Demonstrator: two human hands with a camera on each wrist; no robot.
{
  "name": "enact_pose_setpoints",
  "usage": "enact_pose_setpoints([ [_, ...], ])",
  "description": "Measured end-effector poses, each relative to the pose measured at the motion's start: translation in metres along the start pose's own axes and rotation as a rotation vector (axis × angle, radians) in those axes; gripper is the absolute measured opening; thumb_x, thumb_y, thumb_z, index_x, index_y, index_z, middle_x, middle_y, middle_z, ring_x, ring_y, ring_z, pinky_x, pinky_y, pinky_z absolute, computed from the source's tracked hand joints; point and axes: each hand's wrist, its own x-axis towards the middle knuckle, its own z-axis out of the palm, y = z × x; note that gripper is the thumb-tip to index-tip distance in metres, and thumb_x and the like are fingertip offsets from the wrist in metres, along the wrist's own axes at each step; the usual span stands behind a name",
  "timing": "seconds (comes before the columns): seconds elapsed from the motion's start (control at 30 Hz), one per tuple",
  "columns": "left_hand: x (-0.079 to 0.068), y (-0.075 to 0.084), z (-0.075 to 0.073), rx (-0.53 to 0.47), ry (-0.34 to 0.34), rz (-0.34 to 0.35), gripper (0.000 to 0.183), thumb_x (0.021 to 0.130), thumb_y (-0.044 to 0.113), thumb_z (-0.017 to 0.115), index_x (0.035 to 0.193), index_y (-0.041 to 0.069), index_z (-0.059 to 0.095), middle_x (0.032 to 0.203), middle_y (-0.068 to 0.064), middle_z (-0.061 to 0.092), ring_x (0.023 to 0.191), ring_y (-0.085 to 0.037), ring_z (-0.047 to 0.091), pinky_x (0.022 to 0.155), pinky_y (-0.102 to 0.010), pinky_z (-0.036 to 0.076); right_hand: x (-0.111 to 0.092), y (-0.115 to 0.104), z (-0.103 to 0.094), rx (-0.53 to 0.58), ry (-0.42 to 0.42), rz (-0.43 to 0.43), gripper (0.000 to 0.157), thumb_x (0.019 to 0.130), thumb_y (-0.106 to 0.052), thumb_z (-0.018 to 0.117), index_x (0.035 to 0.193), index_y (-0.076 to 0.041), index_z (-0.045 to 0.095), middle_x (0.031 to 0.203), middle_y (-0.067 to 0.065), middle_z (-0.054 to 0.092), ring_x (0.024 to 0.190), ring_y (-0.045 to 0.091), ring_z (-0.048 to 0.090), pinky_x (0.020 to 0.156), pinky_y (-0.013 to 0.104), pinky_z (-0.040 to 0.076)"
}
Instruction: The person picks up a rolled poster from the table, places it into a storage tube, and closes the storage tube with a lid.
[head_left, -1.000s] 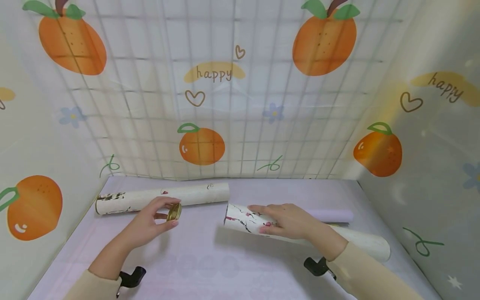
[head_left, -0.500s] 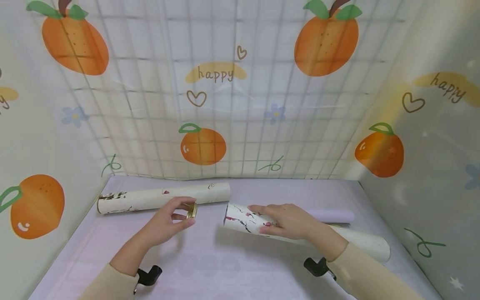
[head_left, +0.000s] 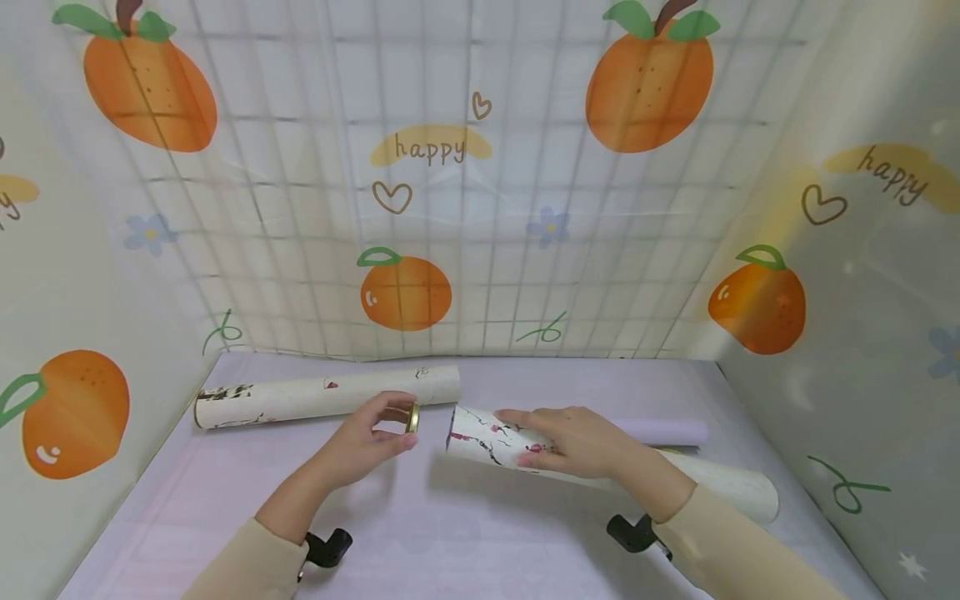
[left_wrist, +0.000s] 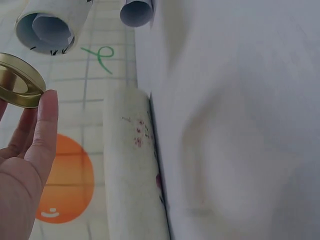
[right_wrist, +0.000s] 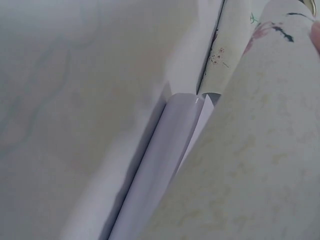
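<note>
My left hand (head_left: pixel 360 442) pinches a round gold lid (head_left: pixel 413 418) by its edge between thumb and fingers. The same lid (left_wrist: pixel 22 82) shows its shiny metal rim at the left of the left wrist view. My right hand (head_left: pixel 573 442) grips a white cardboard tube (head_left: pixel 487 435), printed with plum blossom branches, near its left end. That end faces the lid, with a short gap between them. In the left wrist view the tube (left_wrist: pixel 67 25) has an open mouth, and a roll of paper shows inside.
A second blossom-printed tube (head_left: pixel 300 400) lies along the back left of the lilac table (head_left: pixel 420 533). A pale lilac paper roll (head_left: pixel 667 432) lies behind the held tube, also seen as a roll (right_wrist: pixel 160 155) in the right wrist view. Patterned curtains (head_left: pixel 517 275) enclose the table.
My left hand has moved right with the gold lid, bringing it nearer the tube's open end. The lid has turned more edge-on to the head camera. The right hand has stayed in place.
</note>
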Motion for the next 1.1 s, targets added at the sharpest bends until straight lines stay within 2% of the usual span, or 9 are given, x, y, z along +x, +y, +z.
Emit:
enact_pose_setpoints([
  [0.47, 0.011, -0.003, 0.019, -0.029, -0.015, -0.029, 0.053, 0.091, 0.016, 0.076, 0.138, 0.018, 0.052, 0.133, -0.002, 0.056, 0.124, -0.024, 0.056, 0.098, -0.036, 0.052, 0.002, -0.001, 0.001, 0.014, -0.006, -0.007, 0.065, 0.097, -0.059, 0.053, 0.153, -0.028, 0.042, 0.114, -0.007, 0.069, 0.084, 0.005, 0.062, 0.076, 0.036, 0.055],
  [0.67, 0.015, -0.004, 0.024, -0.039, -0.033, -0.022, 0.056, 0.092, 0.016, 0.075, 0.141, 0.009, 0.048, 0.135, -0.006, 0.055, 0.126, -0.028, 0.055, 0.098, -0.038, 0.052, 0.003, -0.003, 0.002, 0.012, -0.001, -0.006, 0.065, 0.097, -0.060, 0.054, 0.152, -0.028, 0.043, 0.113, -0.007, 0.069, 0.082, 0.004, 0.060, 0.073, 0.034, 0.054],
  [0.9, 0.017, -0.005, 0.029, -0.066, -0.051, 0.003, 0.057, 0.091, 0.019, 0.076, 0.140, 0.009, 0.049, 0.135, -0.009, 0.055, 0.126, -0.029, 0.055, 0.098, -0.038, 0.052, 0.005, -0.005, 0.002, 0.037, -0.024, 0.001, 0.065, 0.097, -0.060, 0.053, 0.152, -0.028, 0.043, 0.112, -0.007, 0.069, 0.080, 0.004, 0.058, 0.072, 0.034, 0.053],
  [1.1, 0.017, -0.004, 0.031, -0.074, -0.062, -0.008, 0.057, 0.091, 0.021, 0.077, 0.140, 0.012, 0.050, 0.135, -0.008, 0.055, 0.126, -0.027, 0.055, 0.095, -0.034, 0.053, 0.005, -0.005, 0.003, 0.023, -0.039, 0.011, 0.065, 0.097, -0.063, 0.051, 0.152, -0.029, 0.042, 0.113, -0.009, 0.068, 0.083, 0.003, 0.059, 0.076, 0.034, 0.054],
])
